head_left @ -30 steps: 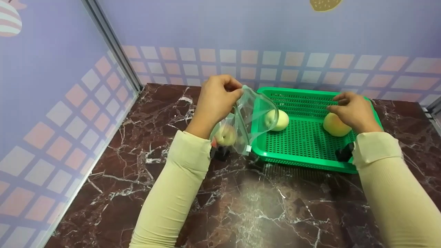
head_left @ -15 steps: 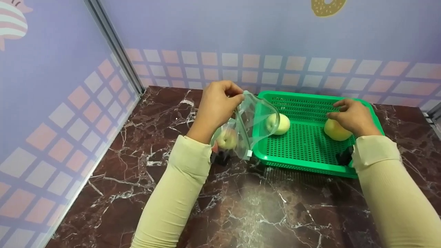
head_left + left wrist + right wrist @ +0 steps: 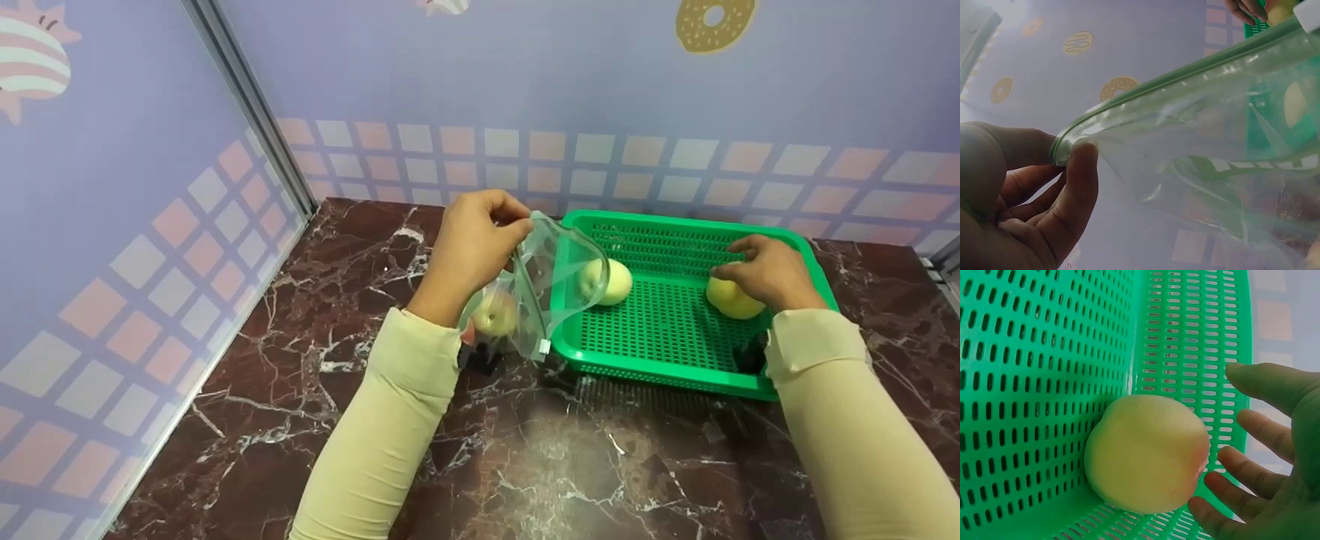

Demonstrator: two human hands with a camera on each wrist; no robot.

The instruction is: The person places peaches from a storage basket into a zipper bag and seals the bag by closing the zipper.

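My left hand (image 3: 480,240) pinches the top corner of a clear slider zip bag (image 3: 551,277) between thumb and fingers. In the left wrist view, the green zip edge of the bag (image 3: 1185,73) stretches away from the fingertips. The bag's mouth gapes toward the basket, and a pale, round fruit (image 3: 495,313) shows through its plastic. Over the right end of the green basket (image 3: 667,382), my right hand (image 3: 772,274) spreads its fingers close beside a round yellow fruit with a pink blush (image 3: 1145,455). In the right wrist view, the lower fingertips reach the fruit's edge, uncurled.
Another pale yellow fruit (image 3: 615,283) lies at the basket's left end, partly seen through the bag. The basket stands on a dark red marbled table (image 3: 555,465), near the patterned back wall (image 3: 495,90). A second wall panel (image 3: 112,225) borders the left side.
The head view has tilted up, so everything sits lower in it. The left hand keeps its pinch on the bag; the right hand stays by the fruit with little visible movement.
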